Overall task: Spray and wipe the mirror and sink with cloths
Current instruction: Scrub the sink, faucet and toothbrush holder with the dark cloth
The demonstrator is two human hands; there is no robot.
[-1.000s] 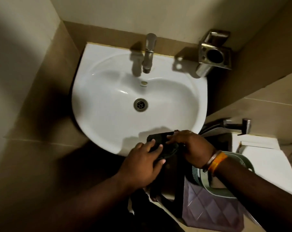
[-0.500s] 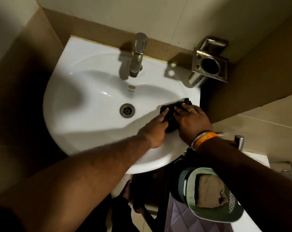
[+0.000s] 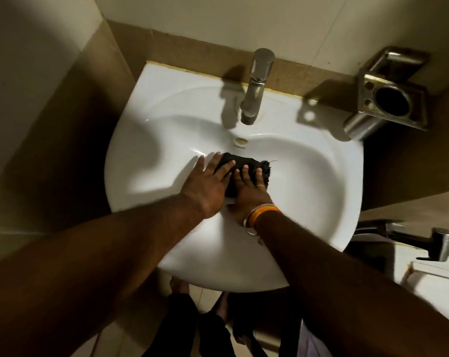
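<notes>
Both hands have slid the cloth to the sink's middle.

I see tan tile walls closing in a corner beyond the hands, a steel holder mounted up right, dim warm light.

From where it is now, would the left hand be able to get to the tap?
Probably yes. The left hand lies flat on the cloth in the sink, and only bare basin shows between it and the tap.
</notes>
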